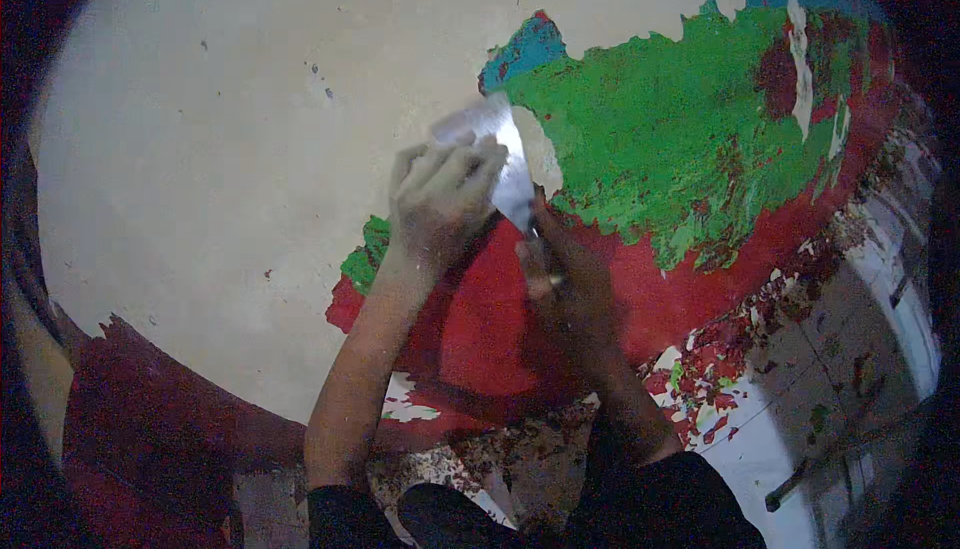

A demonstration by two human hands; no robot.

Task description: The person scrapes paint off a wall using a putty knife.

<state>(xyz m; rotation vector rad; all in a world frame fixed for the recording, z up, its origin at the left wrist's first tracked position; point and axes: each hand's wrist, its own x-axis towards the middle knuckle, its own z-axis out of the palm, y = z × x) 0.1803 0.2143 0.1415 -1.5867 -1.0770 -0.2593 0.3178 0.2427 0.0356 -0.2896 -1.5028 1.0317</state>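
Note:
My right hand [555, 256] is closed around the handle of a broad metal scraper [512, 166]. The fingers of my left hand [450, 189] are curled and press on the scraper's blade, which looks slightly blurred. The blade lies flat or nearly flat against a painted wall, beside a small bare patch [541, 148]. Green paint [660, 129] with a ragged edge spreads to the right of the blade, and a blue patch [525, 58] is above it. Red paint [487, 316] shows between and below my forearms. A small green patch [369, 253] is left of my left wrist.
A broad pale surface [225, 136] fills the left and upper part. Paint flakes [705, 391] in red, white and green lie along the wall's foot and on the tiled floor [802, 354] at the lower right. A dark bar-like object [787, 485] is near the lower right.

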